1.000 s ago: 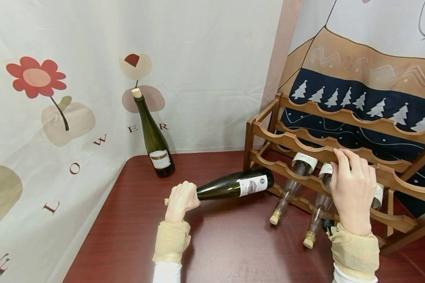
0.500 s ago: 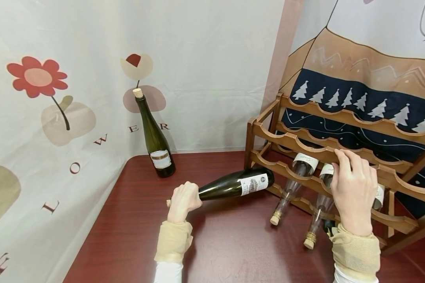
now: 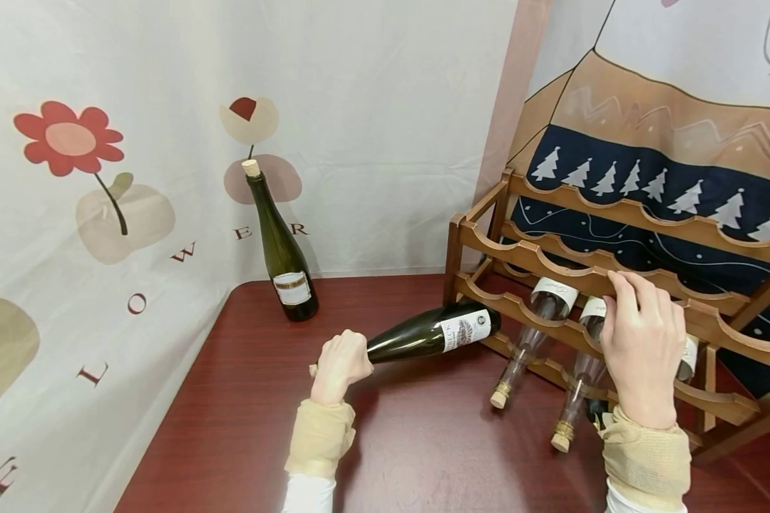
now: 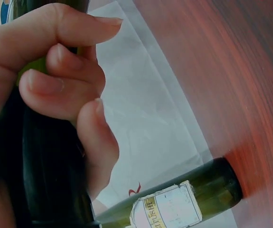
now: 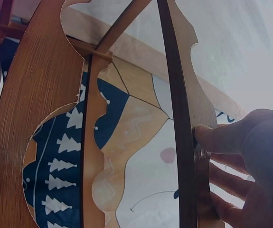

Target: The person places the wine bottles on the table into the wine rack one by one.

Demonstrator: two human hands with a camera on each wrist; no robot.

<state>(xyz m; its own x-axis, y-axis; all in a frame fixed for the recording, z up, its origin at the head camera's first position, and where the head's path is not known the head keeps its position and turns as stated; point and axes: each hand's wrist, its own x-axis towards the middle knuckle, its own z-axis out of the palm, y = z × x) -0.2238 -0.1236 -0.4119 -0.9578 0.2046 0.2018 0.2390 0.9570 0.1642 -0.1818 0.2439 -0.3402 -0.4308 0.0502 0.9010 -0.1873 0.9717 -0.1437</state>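
Note:
My left hand grips the neck of a dark green wine bottle, corked and white-labelled. The bottle lies nearly level, its base at the left end of a wooden wine rack, by the middle scalloped rail; whether it touches the rail I cannot tell. In the left wrist view, curled fingers wrap that dark neck. My right hand holds the rack's upper front rail, the thumb on one face and fingers on the other in the right wrist view.
Clear corked bottles lie in the rack, necks sloping out toward me. Another corked green bottle stands upright at the table's back left. A printed curtain hangs behind.
The left hand and its wine bottle have shifted slightly right, bringing the base further toward the rack. The right hand keeps its place on the rail.

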